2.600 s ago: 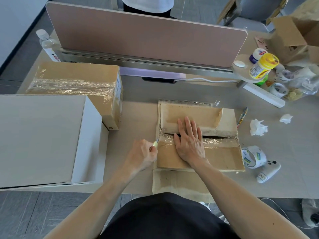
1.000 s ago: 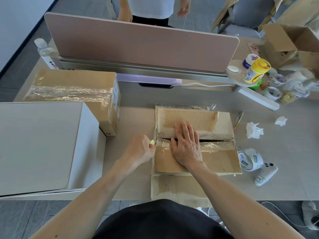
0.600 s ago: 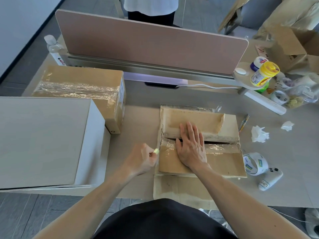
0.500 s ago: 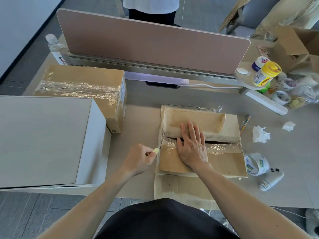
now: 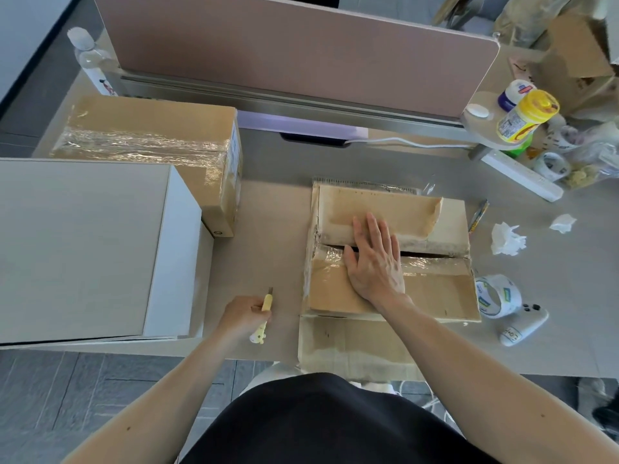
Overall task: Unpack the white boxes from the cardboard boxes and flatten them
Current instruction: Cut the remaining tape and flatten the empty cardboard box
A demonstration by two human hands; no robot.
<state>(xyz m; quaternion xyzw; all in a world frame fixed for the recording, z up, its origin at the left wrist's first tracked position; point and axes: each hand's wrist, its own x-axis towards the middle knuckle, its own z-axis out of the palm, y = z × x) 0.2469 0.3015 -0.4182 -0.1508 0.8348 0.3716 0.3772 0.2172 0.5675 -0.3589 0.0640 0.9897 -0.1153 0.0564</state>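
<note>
A grey surface (image 5: 268,229) runs below a dusty-pink divider panel (image 5: 294,45) that closes off the 12 o'clock side. At the centre lies an opened brown cardboard box (image 5: 435,289), pressed nearly flat, with clear tape across its flaps and 1 flap hanging over the 6 o'clock edge. The right grip (image 5: 375,266) lies released on it, palm down, straight fingers pointing to 12 o'clock across the slit between 2 flaps. The left grip (image 5: 246,314) is at 9 o'clock of this box and apart from it, clenched round a small yellow utility knife (image 5: 267,303) whose short blade points to 12 o'clock. At 9 o'clock on the surface stands a large white rectangular box (image 5: 83,246); a sealed brown cardboard box wrapped in clear tape (image 5: 150,128) sits just beside it at 12 o'clock. At 3 o'clock of the flattened box are a roll of printed white tape (image 5: 499,296), a white handheld controller (image 5: 524,324) and 2 crumpled white tissues (image 5: 507,237).
</note>
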